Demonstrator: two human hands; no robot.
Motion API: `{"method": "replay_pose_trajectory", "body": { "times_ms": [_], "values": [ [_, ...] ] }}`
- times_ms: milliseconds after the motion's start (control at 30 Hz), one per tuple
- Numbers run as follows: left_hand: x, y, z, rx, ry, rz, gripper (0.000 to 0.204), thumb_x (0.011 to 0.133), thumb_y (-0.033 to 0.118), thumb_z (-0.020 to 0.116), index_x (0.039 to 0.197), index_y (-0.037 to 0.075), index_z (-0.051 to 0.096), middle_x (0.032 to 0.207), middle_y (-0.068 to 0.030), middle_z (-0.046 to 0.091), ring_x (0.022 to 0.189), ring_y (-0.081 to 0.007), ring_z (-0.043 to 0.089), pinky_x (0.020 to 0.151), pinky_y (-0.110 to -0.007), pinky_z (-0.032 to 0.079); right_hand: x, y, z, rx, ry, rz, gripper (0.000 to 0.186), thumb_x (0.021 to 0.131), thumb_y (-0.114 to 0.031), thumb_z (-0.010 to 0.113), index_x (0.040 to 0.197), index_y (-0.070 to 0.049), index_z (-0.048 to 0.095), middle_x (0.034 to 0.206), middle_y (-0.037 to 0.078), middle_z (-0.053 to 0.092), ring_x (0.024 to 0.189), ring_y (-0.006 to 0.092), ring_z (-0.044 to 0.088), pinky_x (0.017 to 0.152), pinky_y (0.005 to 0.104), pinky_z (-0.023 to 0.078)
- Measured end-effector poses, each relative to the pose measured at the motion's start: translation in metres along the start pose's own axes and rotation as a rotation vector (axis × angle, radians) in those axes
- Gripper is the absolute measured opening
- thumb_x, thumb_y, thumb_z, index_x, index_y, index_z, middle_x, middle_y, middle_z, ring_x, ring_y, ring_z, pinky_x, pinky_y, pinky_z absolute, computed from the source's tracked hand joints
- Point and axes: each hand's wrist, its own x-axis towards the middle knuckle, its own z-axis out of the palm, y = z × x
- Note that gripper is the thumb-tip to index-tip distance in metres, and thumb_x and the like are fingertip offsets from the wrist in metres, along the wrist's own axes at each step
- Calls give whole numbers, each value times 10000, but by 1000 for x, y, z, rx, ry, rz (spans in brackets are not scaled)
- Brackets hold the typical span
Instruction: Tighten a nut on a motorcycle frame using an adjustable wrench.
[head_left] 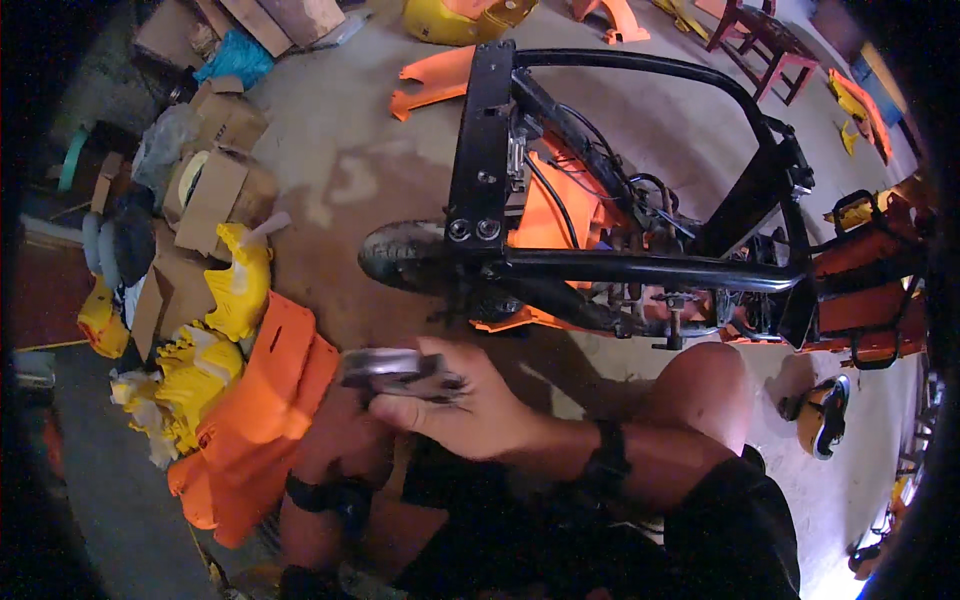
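Observation:
My right hand [460, 405] reaches across in front of me, its thumb and fingers closed around a shiny, rounded metal part [385, 366]. Motion smears the part, so its exact kind cannot be made out. Just below it is my left hand [347, 435], in shadow beyond a black wrist strap; its fingers do not show clearly. Ahead stands a black tubular motorcycle frame [640, 266] with a tyre [400, 253] at its left end. Orange panels [560, 215] show inside the frame, along with cables and metal fittings.
Orange body panels [270, 400] and yellow plastic parts [240, 280] lie on the floor to the left, beside open cardboard boxes [225, 195]. A small red chair [765, 45] stands at the far right. Nearer, a yellow and black rounded object [825, 418] rests beside my knee.

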Motion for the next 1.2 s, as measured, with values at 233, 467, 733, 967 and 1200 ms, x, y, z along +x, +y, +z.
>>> {"method": "replay_pose_trajectory", "body": {
  "times_ms": [233, 467, 733, 967, 1200],
  "values": [
    [20, -16, -16, 717, 230, 133, 201, 548, 230, 695, 633, 73, 601, 515, -118, 529, 459, -279, 534, 433, -340, 401, 0, 27, 6, 363, 395, 302, 233, 758, -186, 658, 903, -51, 536, 766, 18, 579, 688, 119, 552, 618, 259, 443],
    [45, -9, -25, 1013, 264, 204, 278, 514, 277, 725, 516, 84, 525, 472, -102, 485, 447, -295, 509, 430, -367, 385, 10, 37, -1, 671, 507, 320, 252, 788, -98, 588, 989, -105, 435, 886, 81, 564, 774, 161, 551, 611, 293, 453],
    [61, -7, -40, 1078, 325, 427, 287, 427, 232, 711, 520, 103, 472, 486, -69, 446, 470, -272, 466, 437, -356, 334, 20, 28, -17, 247, 389, 440, 91, 828, -115, 545, 891, -50, 542, 839, 69, 613, 690, 130, 560, 607, 254, 449],
    [69, -4, -44, 1075, 399, 651, 330, 427, 285, 681, 532, 106, 425, 465, -38, 356, 444, -229, 414, 429, -337, 290, 22, 18, -13, 295, 380, 502, 201, 836, -193, 548, 931, -19, 585, 786, 37, 603, 644, 100, 533, 576, 239, 430],
    [67, -2, -49, 959, 393, 681, 318, 456, 272, 660, 531, 103, 402, 474, -45, 337, 437, -226, 392, 424, -328, 274, 19, 26, -8, 278, 312, 637, 202, 834, -231, 548, 856, -32, 573, 729, 21, 575, 627, 92, 524, 553, 245, 422]
  ]
}}
